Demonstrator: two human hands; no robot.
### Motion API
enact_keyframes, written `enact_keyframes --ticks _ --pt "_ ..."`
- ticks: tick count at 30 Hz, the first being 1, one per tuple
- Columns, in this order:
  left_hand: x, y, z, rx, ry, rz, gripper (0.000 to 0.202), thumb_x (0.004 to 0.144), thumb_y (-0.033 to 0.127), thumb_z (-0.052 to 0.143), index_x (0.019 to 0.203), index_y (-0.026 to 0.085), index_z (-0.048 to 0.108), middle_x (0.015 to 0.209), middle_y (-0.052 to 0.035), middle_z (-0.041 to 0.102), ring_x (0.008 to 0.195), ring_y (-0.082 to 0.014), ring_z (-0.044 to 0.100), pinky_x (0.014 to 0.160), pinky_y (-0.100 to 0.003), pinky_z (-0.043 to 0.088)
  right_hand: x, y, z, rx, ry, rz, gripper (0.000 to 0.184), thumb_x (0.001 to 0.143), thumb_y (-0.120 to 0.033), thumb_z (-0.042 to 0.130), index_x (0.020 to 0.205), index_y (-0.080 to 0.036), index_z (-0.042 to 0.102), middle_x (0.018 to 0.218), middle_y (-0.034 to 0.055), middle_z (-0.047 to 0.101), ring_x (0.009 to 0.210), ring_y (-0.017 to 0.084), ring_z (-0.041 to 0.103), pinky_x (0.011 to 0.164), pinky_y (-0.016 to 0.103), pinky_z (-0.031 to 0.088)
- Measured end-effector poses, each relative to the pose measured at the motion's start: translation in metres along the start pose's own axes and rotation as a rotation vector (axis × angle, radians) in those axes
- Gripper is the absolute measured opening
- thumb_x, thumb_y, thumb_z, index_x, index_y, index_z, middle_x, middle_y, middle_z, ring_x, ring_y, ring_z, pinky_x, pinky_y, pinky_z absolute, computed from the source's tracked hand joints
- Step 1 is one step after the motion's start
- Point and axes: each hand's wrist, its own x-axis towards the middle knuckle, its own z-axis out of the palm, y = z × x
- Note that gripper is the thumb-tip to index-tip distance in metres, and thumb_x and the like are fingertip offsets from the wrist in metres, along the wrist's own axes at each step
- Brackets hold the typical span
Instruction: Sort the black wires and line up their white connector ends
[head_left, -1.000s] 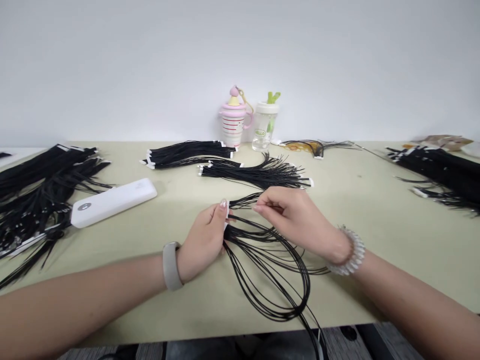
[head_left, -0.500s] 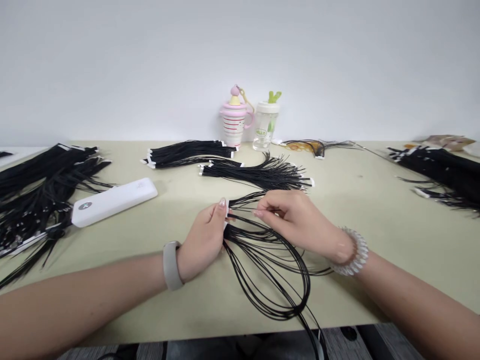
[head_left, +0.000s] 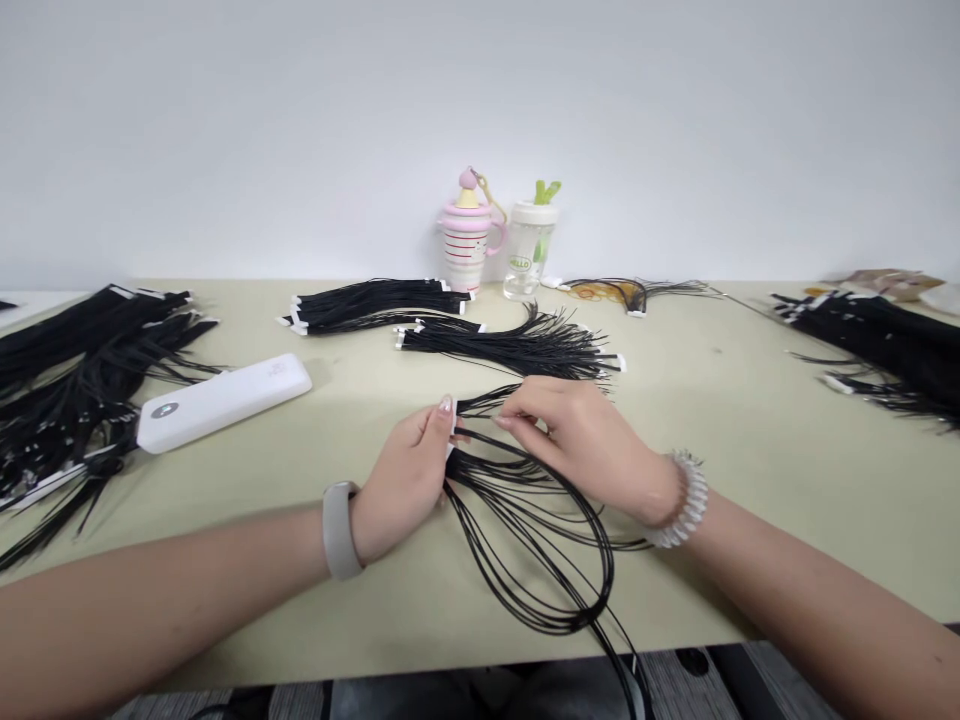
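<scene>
My left hand (head_left: 401, 490) pinches a narrow white connector (head_left: 452, 420) between thumb and fingers. A bundle of thin black wires (head_left: 540, 530) runs from this connector and falls in long loops toward the table's front edge and over it. My right hand (head_left: 585, 445) sits just to the right, its thumb and forefinger closed on the short black wires (head_left: 484, 402) above the loops. A grey band circles my left wrist, and a white coil bracelet (head_left: 686, 505) circles my right.
Bundles of black wires with white connectors lie on the pale green table (head_left: 750, 520) at the left (head_left: 82, 380), right (head_left: 877, 340) and back (head_left: 510, 350). A white power bank (head_left: 221, 403) lies left of my hands. Two drink bottles (head_left: 495, 245) stand against the wall.
My right hand has shifted slightly left toward the connector. The left hand and connector stay nearly still, and the whole view has tilted slightly.
</scene>
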Motion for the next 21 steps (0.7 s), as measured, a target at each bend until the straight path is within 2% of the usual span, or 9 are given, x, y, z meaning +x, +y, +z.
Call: enact_keyframes --ticks 4,10,13,18,21 --pt "-0.001 0.003 -0.001 0.08 -0.035 0.112 0.037 0.086 0.044 0.034 0.063 0.017 0.045 0.06 0.0011 0.047 0.057 -0.0125 0.043 0.055 -0.025 0.038 0.002 -0.005 0.013 -0.049 0.025 -0.037 0.023 0.089 -0.025 0.04 0.081 -0.014 0.058 0.077 0.0028 0.057 0.072 0.012 0.051 0.067 0.023 0.035" --pt "-0.001 0.003 -0.003 0.045 -0.116 0.082 0.036 0.086 0.046 0.033 0.067 0.018 0.045 0.062 0.0 0.051 0.056 -0.0141 0.045 0.053 -0.025 0.038 0.002 -0.003 0.025 -0.142 0.044 -0.061 0.028 0.091 -0.03 0.037 0.079 -0.015 0.057 0.076 0.0019 0.056 0.071 0.012 0.05 0.064 0.023 0.033" --pt "-0.001 0.003 -0.002 0.039 -0.13 0.076 0.035 0.085 0.046 0.033 0.068 0.018 0.046 0.059 0.0008 0.05 0.053 -0.014 0.045 0.052 -0.025 0.037 0.002 -0.002 0.027 -0.17 0.052 -0.081 0.029 0.091 -0.03 0.036 0.079 -0.015 0.058 0.074 0.0021 0.056 0.069 0.011 0.05 0.062 0.023 0.031" --pt "0.0 0.003 -0.002 0.118 -0.102 0.161 0.036 0.086 0.041 0.033 0.064 0.017 0.047 0.063 -0.0005 0.051 0.062 -0.015 0.046 0.06 -0.026 0.038 0.001 -0.003 0.024 -0.227 0.061 -0.108 0.032 0.092 -0.03 0.035 0.075 -0.015 0.057 0.071 0.002 0.054 0.066 0.011 0.048 0.058 0.024 0.028" --pt "0.001 0.004 -0.002 0.157 -0.102 0.173 0.036 0.087 0.039 0.033 0.063 0.017 0.049 0.062 -0.0003 0.051 0.061 -0.0144 0.046 0.059 -0.025 0.037 0.001 -0.005 0.023 -0.248 0.054 -0.119 0.031 0.092 -0.029 0.035 0.074 -0.015 0.056 0.07 0.0014 0.054 0.065 0.011 0.047 0.057 0.024 0.026"
